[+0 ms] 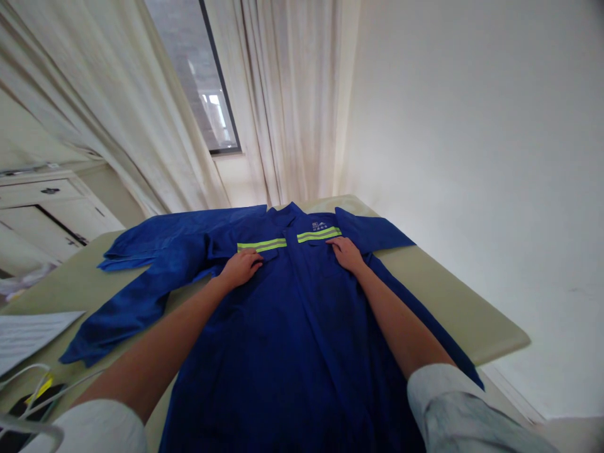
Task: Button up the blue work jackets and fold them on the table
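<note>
A dark blue work jacket (pixel 283 340) lies spread front side up on the table, its collar at the far end. Yellow-green reflective strips cross its chest, and white printing sits above the strip on the right. My left hand (pixel 241 267) rests on the left chest just below the strip, by the pocket flap, fingers stretched over the cloth. On the other side, my right hand (pixel 348 254) touches the right chest pocket flap with its fingers extended. One sleeve (pixel 127 321) reaches out to the left; the other sleeve (pixel 377 231) points right.
More folded blue cloth (pixel 155 236) lies at the table's back left. A printed paper sheet (pixel 33 333), a white cable (pixel 70 393) and a dark object with a yellow tag (pixel 40 390) are at the left. The pale green table (pixel 462 302) meets a white wall; curtains hang behind.
</note>
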Tool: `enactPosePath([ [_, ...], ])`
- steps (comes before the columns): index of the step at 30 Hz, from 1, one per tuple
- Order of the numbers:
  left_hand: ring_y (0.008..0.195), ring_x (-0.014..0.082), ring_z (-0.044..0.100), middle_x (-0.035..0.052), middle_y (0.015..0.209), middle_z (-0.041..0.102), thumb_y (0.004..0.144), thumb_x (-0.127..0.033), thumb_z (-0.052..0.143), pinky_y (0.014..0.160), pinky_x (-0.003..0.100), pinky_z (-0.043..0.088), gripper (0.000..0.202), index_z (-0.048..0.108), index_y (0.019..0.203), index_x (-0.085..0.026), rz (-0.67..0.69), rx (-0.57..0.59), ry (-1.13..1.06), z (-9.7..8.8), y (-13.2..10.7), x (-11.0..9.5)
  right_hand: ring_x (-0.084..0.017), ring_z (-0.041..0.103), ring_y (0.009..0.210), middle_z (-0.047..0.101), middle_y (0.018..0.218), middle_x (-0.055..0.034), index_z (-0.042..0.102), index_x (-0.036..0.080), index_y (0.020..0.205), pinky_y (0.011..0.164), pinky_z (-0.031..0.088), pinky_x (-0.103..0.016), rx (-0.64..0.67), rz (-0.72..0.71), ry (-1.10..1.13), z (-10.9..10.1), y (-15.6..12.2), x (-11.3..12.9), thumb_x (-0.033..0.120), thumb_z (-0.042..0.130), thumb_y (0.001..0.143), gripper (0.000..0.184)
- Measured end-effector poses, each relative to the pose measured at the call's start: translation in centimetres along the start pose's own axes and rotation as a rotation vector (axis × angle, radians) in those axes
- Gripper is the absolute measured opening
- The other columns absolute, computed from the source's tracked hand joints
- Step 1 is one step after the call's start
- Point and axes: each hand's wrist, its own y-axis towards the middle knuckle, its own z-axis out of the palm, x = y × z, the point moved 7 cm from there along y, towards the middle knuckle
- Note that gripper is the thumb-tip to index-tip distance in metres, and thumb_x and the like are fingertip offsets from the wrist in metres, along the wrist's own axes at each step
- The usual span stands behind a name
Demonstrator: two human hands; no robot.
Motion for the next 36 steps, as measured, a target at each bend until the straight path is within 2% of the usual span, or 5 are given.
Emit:
enactPosePath([
  [3, 0.117, 0.0263, 0.067, 0.0106, 0.119, 0.072, 0.101, -0.030, 0.049, 0.107, 0.039, 0.052, 0.034, 0.077, 0.118, -0.023, -0.017, 0.025, -0.002, 0.2, -0.2, -0.2, -0.023, 0.064, 0.107, 0.074, 0.115, -0.0085, 0.075, 0.020, 0.110, 0.103, 0.047, -0.038, -0.027, -0.040, 0.052, -1.4, -0.2, 0.7, 0.016, 0.061, 0.094, 0.022],
  [12, 0.116, 0.0260, 0.068, 0.0109, 0.120, 0.072, 0.101, -0.029, 0.046, 0.108, 0.037, 0.052, 0.038, 0.078, 0.121, -0.023, -0.053, 0.043, 0.010, 0.4, -0.7, -0.4, -0.019, 0.068, 0.087, 0.075, 0.098, -0.0036, 0.079, 0.023, 0.101, 0.081, 0.051, -0.028, 0.356, 0.002, -0.088, -1.4, -0.9, 1.1, 0.028, 0.082, 0.084, 0.018],
  [19, 0.120, 0.0269, 0.067, 0.0113, 0.126, 0.072, 0.101, -0.028, 0.044, 0.110, 0.038, 0.051, 0.041, 0.076, 0.126, -0.022, -0.067, 0.062, 0.057, 0.5, -0.8, -0.6, -0.021, 0.069, 0.089, 0.077, 0.092, -0.0030, 0.078, 0.024, 0.085, 0.076, 0.049, -0.028, 0.333, 0.049, -0.143, -1.3, -0.9, 1.5, 0.021, 0.079, 0.084, 0.003],
  [29, 0.119, 0.0279, 0.067, 0.0124, 0.121, 0.072, 0.100, -0.025, 0.047, 0.109, 0.039, 0.051, 0.039, 0.076, 0.125, -0.022, -0.063, 0.085, 0.047, 0.2, -0.7, -0.9, -0.019, 0.070, 0.086, 0.076, 0.097, -0.0048, 0.074, 0.019, 0.120, 0.078, 0.052, -0.027, 0.287, 0.066, -0.174, -1.6, -0.9, 1.6, 0.023, 0.073, 0.085, 0.036],
  [36, 0.120, 0.0280, 0.067, 0.0121, 0.123, 0.072, 0.100, -0.025, 0.046, 0.109, 0.039, 0.051, 0.039, 0.076, 0.125, -0.023, -0.073, 0.066, 0.041, 0.1, -0.8, -1.0, -0.028, 0.068, 0.103, 0.071, 0.115, -0.0142, 0.075, 0.018, 0.107, 0.088, 0.051, -0.033, 0.320, 0.005, -0.280, -1.3, -1.4, 2.9, 0.027, 0.065, 0.093, 0.019],
])
